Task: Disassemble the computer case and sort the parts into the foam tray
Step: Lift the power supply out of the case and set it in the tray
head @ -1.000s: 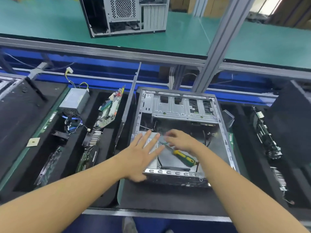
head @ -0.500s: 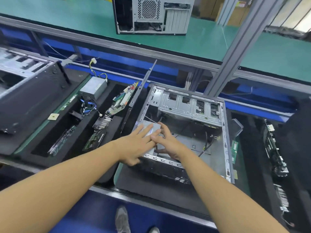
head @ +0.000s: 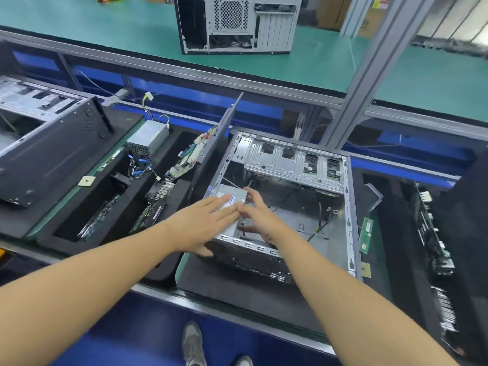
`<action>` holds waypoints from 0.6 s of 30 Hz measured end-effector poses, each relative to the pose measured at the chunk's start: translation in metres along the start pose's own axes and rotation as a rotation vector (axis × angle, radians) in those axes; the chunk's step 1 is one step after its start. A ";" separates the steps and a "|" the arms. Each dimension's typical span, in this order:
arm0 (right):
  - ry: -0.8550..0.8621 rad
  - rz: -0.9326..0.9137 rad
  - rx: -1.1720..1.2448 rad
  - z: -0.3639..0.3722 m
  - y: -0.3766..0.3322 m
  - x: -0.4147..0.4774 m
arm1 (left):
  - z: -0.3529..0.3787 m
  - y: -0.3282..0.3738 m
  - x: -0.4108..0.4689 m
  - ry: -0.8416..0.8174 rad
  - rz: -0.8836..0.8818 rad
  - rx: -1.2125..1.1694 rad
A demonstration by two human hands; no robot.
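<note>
The open grey computer case [head: 346, 207] lies on its side in front of me. In its near left corner sits a silver power supply [head: 232, 195]. My left hand [head: 203, 223] lies flat on top of it, fingers straight, thumb over the case's front rim. My right hand [head: 260, 217] grips the supply's right edge, fingers curled on the far side and thumb below. The black foam tray [head: 66, 233] to the left holds another power supply [head: 148, 137], cables, a motherboard [head: 190, 157] and cards. The screwdriver is out of sight.
A case side panel [head: 219, 133] leans upright between tray and case. Another case [head: 42, 138] lies at the far left, and a third [head: 237, 22] stands on the green upper shelf. A RAM stick [head: 365, 235] lies right of the case; a second foam tray [head: 427, 233] is at the right.
The yellow-green screwdriver seen in my right hand a second ago is gone from view. My right hand has moved onto the power supply's right edge; my left hand stays flat on it. The view shifted left.
</note>
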State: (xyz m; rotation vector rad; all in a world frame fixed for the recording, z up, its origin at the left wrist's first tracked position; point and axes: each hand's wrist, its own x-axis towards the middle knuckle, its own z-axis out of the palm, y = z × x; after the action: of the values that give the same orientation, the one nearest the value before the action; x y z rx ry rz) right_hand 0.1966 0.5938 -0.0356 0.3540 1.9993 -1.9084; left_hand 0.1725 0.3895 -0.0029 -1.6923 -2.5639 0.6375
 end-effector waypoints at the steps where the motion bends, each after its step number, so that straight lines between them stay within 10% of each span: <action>1: -0.004 0.007 -0.032 0.001 0.000 0.000 | 0.000 0.001 0.001 -0.012 -0.015 0.005; 18: -0.007 0.018 0.009 0.001 -0.008 0.017 | 0.008 0.018 0.003 0.018 -0.193 -0.087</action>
State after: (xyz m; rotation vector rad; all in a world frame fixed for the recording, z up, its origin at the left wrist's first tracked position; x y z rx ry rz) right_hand 0.1777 0.5911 -0.0351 0.3662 1.9769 -1.9057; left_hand 0.1854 0.3958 -0.0172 -1.4388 -2.7340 0.5053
